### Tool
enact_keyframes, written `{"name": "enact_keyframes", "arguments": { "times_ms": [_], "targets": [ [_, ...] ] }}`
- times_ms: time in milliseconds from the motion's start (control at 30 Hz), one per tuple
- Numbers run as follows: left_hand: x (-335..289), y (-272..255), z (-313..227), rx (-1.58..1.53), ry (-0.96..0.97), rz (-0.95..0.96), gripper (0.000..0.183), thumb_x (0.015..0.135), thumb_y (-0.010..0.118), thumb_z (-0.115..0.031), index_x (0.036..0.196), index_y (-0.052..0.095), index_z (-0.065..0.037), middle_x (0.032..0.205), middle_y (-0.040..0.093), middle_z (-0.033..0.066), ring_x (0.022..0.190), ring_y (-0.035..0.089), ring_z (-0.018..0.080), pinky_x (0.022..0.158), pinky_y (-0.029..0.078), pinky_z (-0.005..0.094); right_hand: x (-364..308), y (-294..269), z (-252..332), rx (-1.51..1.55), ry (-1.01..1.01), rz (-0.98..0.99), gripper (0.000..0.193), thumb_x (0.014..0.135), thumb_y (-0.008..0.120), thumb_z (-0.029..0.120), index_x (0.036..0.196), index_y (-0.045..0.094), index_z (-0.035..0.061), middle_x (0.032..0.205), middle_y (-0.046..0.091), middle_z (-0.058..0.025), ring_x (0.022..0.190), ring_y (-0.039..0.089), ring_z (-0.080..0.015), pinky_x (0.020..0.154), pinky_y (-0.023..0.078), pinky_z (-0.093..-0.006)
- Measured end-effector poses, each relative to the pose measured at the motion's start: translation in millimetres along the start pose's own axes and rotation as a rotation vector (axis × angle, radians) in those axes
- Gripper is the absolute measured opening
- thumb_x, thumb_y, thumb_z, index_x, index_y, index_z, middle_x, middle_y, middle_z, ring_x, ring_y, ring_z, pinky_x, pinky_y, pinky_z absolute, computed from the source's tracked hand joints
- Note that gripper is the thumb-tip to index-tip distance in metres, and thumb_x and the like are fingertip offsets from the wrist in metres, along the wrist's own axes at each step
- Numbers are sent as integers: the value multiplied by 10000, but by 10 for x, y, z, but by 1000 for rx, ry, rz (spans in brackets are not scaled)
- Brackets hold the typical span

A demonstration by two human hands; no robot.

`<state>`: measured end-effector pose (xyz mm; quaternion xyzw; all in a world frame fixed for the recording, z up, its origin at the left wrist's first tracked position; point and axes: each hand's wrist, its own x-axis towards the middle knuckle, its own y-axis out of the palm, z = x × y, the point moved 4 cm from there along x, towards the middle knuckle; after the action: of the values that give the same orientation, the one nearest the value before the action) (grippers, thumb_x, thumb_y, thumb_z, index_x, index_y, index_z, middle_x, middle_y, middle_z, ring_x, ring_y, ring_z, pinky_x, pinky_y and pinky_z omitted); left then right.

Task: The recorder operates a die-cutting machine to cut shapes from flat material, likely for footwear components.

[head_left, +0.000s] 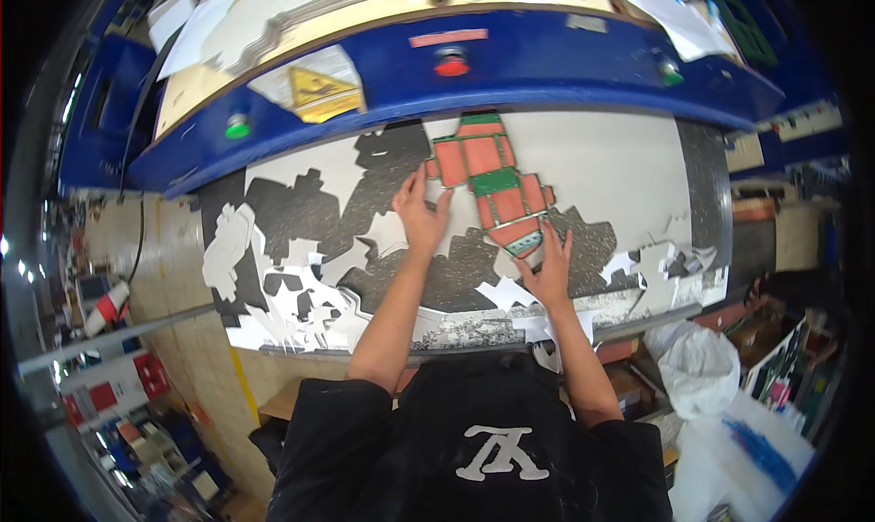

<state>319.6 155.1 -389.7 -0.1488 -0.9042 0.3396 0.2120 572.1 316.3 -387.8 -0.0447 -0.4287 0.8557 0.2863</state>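
Note:
A cutting die (497, 177) with salmon-red pads, green pads and metal edging lies at a slant on a white sheet (602, 157) on the dark press bed. My left hand (422, 219) is at its left side, forefinger and thumb on either side of a lower corner. At the die's near end, my right hand (550, 271) has its fingers on the right edge and its thumb by the bottom tip. Dark bed shows through irregular cut-out gaps in the sheet, to the left of the die and below it. The fingers' undersides are hidden.
White offcuts (296, 303) pile up at the front left, with more scraps (661, 271) at the right. Beyond the bed runs a blue press beam (547, 57) with a red button (451, 63) and green buttons (237, 125). A white bag (697, 367) stands at the right.

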Motion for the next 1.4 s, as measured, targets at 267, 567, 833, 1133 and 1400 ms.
{"name": "enact_keyframes", "arguments": {
  "times_ms": [267,567,833,1133,1400],
  "targets": [
    [24,-82,27,28,4,5,749,908,812,-267,1577,543,-64,1389,652,245,1396,520,371,1164,323,512,-8,155,-79,-22,-45,-17,966,841,867,371,1570,408,-66,1555,518,-295,1466,484,-449,1311,135,-658],
    [-40,-106,158,-16,-18,-31,728,885,836,-278,1540,589,-75,1434,631,243,1387,519,382,1180,323,506,23,157,2,10,-58,-31,965,823,880,380,1567,430,-38,1535,541,-277,1453,501,-438,1311,142,-653],
    [-6,-14,17,-3,52,68,760,898,811,-294,1574,546,-69,1450,613,252,1409,506,383,1187,310,525,-7,59,-54,-29,-15,-63,927,811,884,388,1539,479,-17,1516,559,-275,1443,512,-436,1298,157,-667],
    [30,22,97,71,88,70,860,868,826,-329,1619,492,-74,1431,623,246,1412,509,391,1202,285,523,68,29,42,23,61,-61,892,840,865,400,1555,492,18,1493,576,-246,1435,516,-420,1293,182,-653],
    [-10,93,160,79,105,66,839,887,837,-248,1636,483,-112,1493,606,185,1422,505,361,1212,265,519,-46,58,-18,77,86,-112,849,849,857,386,1541,517,31,1508,606,-203,1470,527,-332,1312,199,-621]
  ]
}}
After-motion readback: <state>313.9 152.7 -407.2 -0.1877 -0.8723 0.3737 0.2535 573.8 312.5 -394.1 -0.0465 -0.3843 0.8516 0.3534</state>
